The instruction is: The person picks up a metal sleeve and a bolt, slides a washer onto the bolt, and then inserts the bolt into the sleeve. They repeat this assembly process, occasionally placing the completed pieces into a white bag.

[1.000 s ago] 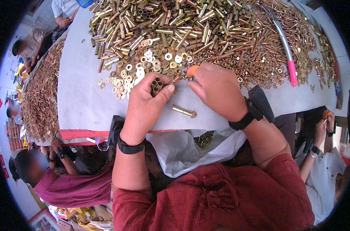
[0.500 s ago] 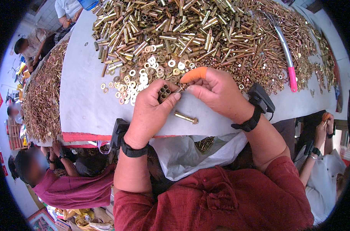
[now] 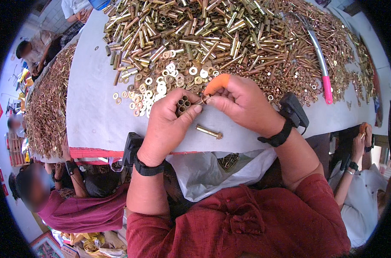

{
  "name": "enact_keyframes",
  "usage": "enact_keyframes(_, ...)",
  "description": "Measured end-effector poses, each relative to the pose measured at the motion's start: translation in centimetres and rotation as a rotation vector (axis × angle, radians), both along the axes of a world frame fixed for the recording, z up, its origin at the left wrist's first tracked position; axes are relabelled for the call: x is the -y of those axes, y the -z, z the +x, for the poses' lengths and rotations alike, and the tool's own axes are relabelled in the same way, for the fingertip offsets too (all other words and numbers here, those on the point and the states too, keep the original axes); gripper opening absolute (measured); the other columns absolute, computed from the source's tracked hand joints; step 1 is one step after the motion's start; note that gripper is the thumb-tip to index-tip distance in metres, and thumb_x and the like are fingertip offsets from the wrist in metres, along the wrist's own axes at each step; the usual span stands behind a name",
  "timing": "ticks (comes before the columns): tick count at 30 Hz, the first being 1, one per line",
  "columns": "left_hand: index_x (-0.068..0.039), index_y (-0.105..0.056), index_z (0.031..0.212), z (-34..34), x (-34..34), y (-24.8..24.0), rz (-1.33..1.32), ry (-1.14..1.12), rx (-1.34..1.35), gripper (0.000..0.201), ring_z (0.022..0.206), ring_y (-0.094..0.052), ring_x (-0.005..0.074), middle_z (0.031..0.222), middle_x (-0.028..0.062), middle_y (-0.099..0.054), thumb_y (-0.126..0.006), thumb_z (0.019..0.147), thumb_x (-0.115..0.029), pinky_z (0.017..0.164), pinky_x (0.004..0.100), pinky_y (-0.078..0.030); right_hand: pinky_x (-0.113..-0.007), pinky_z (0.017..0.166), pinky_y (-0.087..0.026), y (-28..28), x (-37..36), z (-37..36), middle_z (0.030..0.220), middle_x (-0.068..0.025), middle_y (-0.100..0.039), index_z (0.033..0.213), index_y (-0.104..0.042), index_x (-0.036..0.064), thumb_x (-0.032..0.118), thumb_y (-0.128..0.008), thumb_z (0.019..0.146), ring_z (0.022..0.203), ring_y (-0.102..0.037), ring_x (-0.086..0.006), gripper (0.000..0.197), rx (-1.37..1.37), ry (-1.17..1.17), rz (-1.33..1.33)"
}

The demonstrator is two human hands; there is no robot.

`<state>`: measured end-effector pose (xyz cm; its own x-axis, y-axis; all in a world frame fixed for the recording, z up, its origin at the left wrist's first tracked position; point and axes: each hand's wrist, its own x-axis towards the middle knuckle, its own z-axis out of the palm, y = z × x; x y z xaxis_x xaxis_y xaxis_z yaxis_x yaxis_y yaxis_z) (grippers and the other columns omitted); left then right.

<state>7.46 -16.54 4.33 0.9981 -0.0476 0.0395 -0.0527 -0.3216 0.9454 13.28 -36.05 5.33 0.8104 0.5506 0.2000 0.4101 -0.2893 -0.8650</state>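
My left hand is closed round several brass-coloured metal sleeves, their open ends showing beside the curled fingers. Its thumb and forefinger also pinch a thin piece whose shape is mostly hidden. Close against it, my right hand is closed, an orange finger cover on its forefinger. Its fingertips meet at a small brass-coloured part, too covered to name for sure. Below the hands, a sleeve anchor bolt lies on the table with its head to the right. Flat washers are scattered beyond my left hand.
A big heap of metal sleeves covers the table's far side, with bolts and nuts to the right. A pink-handled tool lies there. A white bag hangs at the near edge. People sit left and right.
Both hands stay nearly in place. My right fingertips have shifted slightly at the small part, and the orange-covered forefinger has curled more. The person at the left has moved an arm.
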Motion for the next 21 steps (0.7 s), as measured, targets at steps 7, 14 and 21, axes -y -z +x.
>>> enact_keyframes(7, -0.002, -0.061, 0.093, -0.3, 0.4, -0.2, 0.077, 0.015, -0.006, 0.013, 0.068, -0.052, 0.0083, 0.076, 0.0023, -0.062, -0.070, 0.084, -0.004, 0.063, 0.0250, -0.045, -0.026, 0.060, -0.045, 0.9, -0.4, -0.6, 0.070, -0.0023, -0.060, 0.091, -0.065, 0.0042, 0.021, -0.067, 0.089, 0.064, -0.056, -0.0113, 0.017, 0.046, 0.054, -0.178)
enact_keyframes(14, -0.002, -0.061, 0.095, 0.2, 0.9, 0.2, -0.197, -0.131, -0.100, 0.009, 0.068, -0.052, 0.0063, 0.076, -0.0009, -0.060, -0.066, 0.089, -0.004, 0.063, 0.0227, -0.044, -0.023, 0.062, -0.045, 2.3, -0.5, -0.4, 0.078, 0.0002, -0.059, 0.098, -0.062, 0.0041, 0.029, -0.059, 0.096, 0.068, -0.054, -0.0076, 0.025, -0.251, 0.107, 0.162)
enact_keyframes(21, -0.002, -0.061, 0.095, 0.1, 0.9, 0.3, -0.199, -0.160, -0.161, 0.007, 0.068, -0.051, 0.0055, 0.075, -0.0021, -0.060, -0.066, 0.090, -0.005, 0.062, 0.0216, -0.044, -0.019, 0.065, -0.044, 1.7, -1.1, -0.7, 0.085, 0.0029, -0.060, 0.101, -0.062, 0.0068, 0.029, -0.051, 0.101, 0.073, -0.053, -0.0046, 0.025, -0.501, 0.111, 0.415)
